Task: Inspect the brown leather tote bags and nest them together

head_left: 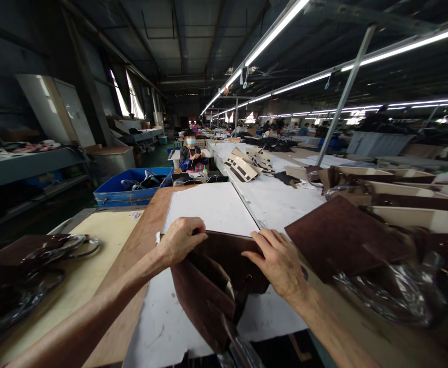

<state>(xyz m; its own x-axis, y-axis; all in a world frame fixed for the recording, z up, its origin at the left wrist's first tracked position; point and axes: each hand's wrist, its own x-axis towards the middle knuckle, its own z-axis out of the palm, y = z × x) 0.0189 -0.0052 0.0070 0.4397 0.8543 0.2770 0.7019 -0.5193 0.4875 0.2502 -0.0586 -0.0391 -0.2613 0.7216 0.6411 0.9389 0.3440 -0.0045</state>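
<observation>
A dark brown handbag (204,291) lies on the white paper sheet (212,204) right in front of me, its mouth partly open to show a pale lining. My left hand (183,236) is closed on the bag's far left edge, thumb and fingers pinching it. At the far right edge, my right hand (280,255) grips the same bag, fingers over the top and thumb against the inner side. Plastic-wrapped handles hang off the bag's near end. Just right of my right hand is another brown bag (339,235).
Several brown bags with cream insides (411,214) line the right. Another brown bag (28,250) with wrapped handles rests on a yellow board (105,240). A blue bin (132,186) stands beyond. A masked person (191,156) sits ahead; patterned pieces (243,166) lie on the long table.
</observation>
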